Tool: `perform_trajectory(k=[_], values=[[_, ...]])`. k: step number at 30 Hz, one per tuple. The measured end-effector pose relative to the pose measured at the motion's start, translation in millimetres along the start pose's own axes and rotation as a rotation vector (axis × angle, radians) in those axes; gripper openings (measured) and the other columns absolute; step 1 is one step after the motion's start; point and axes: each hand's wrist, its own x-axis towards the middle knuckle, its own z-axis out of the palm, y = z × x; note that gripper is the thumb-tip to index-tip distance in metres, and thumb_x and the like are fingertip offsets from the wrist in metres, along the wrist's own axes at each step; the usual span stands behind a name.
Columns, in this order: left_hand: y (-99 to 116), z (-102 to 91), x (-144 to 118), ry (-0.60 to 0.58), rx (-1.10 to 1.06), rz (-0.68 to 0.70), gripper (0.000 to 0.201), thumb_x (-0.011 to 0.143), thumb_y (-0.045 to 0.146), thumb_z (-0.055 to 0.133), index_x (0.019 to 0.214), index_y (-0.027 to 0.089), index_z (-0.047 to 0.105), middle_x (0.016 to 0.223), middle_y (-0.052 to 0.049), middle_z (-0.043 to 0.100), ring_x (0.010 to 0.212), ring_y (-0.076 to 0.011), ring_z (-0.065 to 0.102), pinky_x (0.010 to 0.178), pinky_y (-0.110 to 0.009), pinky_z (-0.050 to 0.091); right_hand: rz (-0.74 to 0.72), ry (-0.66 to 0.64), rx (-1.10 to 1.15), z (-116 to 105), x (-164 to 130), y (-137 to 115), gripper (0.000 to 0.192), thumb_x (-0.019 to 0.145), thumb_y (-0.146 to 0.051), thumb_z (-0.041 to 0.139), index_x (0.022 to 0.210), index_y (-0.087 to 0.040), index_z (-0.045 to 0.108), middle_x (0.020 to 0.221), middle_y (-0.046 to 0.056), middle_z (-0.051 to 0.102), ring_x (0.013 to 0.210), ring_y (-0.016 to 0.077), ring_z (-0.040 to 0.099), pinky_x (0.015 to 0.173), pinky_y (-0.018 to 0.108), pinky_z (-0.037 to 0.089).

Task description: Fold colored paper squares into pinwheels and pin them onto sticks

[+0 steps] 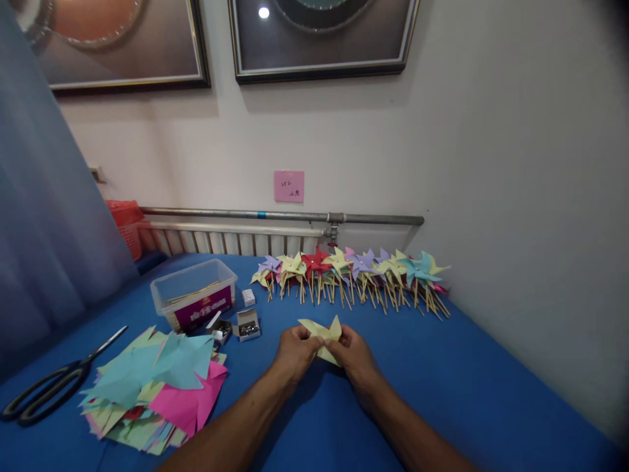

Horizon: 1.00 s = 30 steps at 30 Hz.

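A pale yellow paper pinwheel (323, 331), partly folded, is held between both hands above the blue table cover. My left hand (296, 351) pinches its left side, the thumb near the middle. On the right side, my right hand (356, 354) grips the paper with thumb and fingers. Two of its points stick up between the hands. Whether a pin sits at its centre is too small to tell. To the left lie an open small box of metal pins (248, 326) and a second open box (221, 329).
Finished pinwheels on sticks (344, 269) line the back of the table. At left are a pile of cut coloured paper (157, 373), black-handled scissors (59, 383), a clear plastic tub (194, 292) with sticks and a closed small box (248, 297). A pipe (221, 214) runs along the wall.
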Motion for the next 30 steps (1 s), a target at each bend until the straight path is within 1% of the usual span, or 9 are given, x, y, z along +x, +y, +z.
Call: perform_trajectory(k=[5,8,11,13,16,18,23,26,30], values=[[7.9,-1.5,-4.4,-0.047,-0.019,0.012,0.024,0.054,0.030,0.078,0.058,0.013,0.061,0.050,-0.001,0.059,0.041,-0.0092,0.046,0.043,-0.022,0.033,0.008,-0.057,0.004,-0.8,-3.6,-2.9,0.041,0.062,-0.042,0.077,0.092,-0.015,0.069,0.080,0.007,0.075,0.072,0.0220,0.067,0.066,0.032,0.052],[11.5,-1.2,-6.3,-0.048,-0.026,-0.021,0.024,0.052,0.028,0.078,0.058,0.013,0.060,0.050,-0.002,0.060,0.042,-0.0103,0.048,0.044,-0.022,0.035,-0.005,-0.064,-0.041,-0.2,-5.1,-4.1,0.039,0.064,-0.042,0.076,0.092,-0.015,0.071,0.079,0.006,0.074,0.071,0.0217,0.067,0.064,0.031,0.051],[13.0,-0.5,-7.0,-0.057,-0.042,-0.057,0.023,0.050,0.027,0.077,0.059,0.014,0.060,0.050,-0.002,0.061,0.042,-0.0111,0.050,0.045,-0.023,0.037,-0.031,-0.041,-0.095,-0.3,-4.6,-3.1,0.036,0.067,-0.040,0.073,0.092,-0.015,0.072,0.082,0.006,0.075,0.069,0.0198,0.065,0.061,0.028,0.049],[13.2,-0.7,-7.1,-0.065,-0.037,-0.064,0.022,0.052,0.028,0.075,0.059,0.014,0.059,0.049,-0.002,0.060,0.040,-0.0103,0.048,0.043,-0.022,0.035,-0.033,-0.016,-0.122,-1.1,-3.3,-1.1,0.035,0.067,-0.038,0.071,0.092,-0.014,0.072,0.082,0.007,0.075,0.067,0.0190,0.064,0.059,0.027,0.047],[12.2,-1.9,-6.1,-0.050,-0.005,-0.074,0.022,0.056,0.031,0.071,0.058,0.016,0.056,0.045,-0.001,0.057,0.037,-0.0092,0.043,0.040,-0.021,0.030,-0.026,0.017,-0.135,-2.9,-1.2,1.9,0.033,0.067,-0.037,0.069,0.090,-0.013,0.072,0.079,0.007,0.075,0.064,0.0188,0.063,0.057,0.027,0.047],[10.8,-2.8,-4.5,-0.036,0.011,-0.077,0.022,0.058,0.032,0.070,0.059,0.017,0.054,0.045,0.000,0.057,0.037,-0.0094,0.043,0.040,-0.021,0.030,-0.018,0.024,-0.132,-3.8,-0.4,3.2,0.033,0.066,-0.037,0.069,0.090,-0.013,0.072,0.077,0.007,0.074,0.063,0.0190,0.063,0.057,0.027,0.047],[6.1,-2.9,-0.4,-0.007,0.073,-0.010,0.023,0.058,0.031,0.071,0.056,0.017,0.053,0.043,0.001,0.054,0.037,-0.0091,0.042,0.040,-0.021,0.029,-0.010,0.023,-0.141,-4.3,0.5,4.0,0.034,0.067,-0.037,0.067,0.092,-0.014,0.072,0.072,0.006,0.073,0.066,0.0215,0.065,0.058,0.028,0.047],[3.2,-2.4,1.2,-0.008,0.118,0.032,0.022,0.059,0.029,0.070,0.055,0.017,0.053,0.044,0.002,0.053,0.038,-0.0083,0.041,0.041,-0.021,0.029,-0.008,0.029,-0.159,-3.6,0.7,3.2,0.035,0.066,-0.036,0.067,0.092,-0.013,0.073,0.074,0.006,0.074,0.067,0.0211,0.065,0.060,0.028,0.048],[0.6,-2.7,2.0,-0.017,0.144,0.056,0.021,0.060,0.029,0.068,0.056,0.017,0.052,0.044,0.004,0.051,0.038,-0.0074,0.039,0.040,-0.021,0.028,0.001,0.016,-0.136,-1.4,-1.5,-0.1,0.038,0.064,-0.036,0.069,0.094,-0.012,0.073,0.077,0.007,0.075,0.067,0.0212,0.065,0.060,0.028,0.048]])
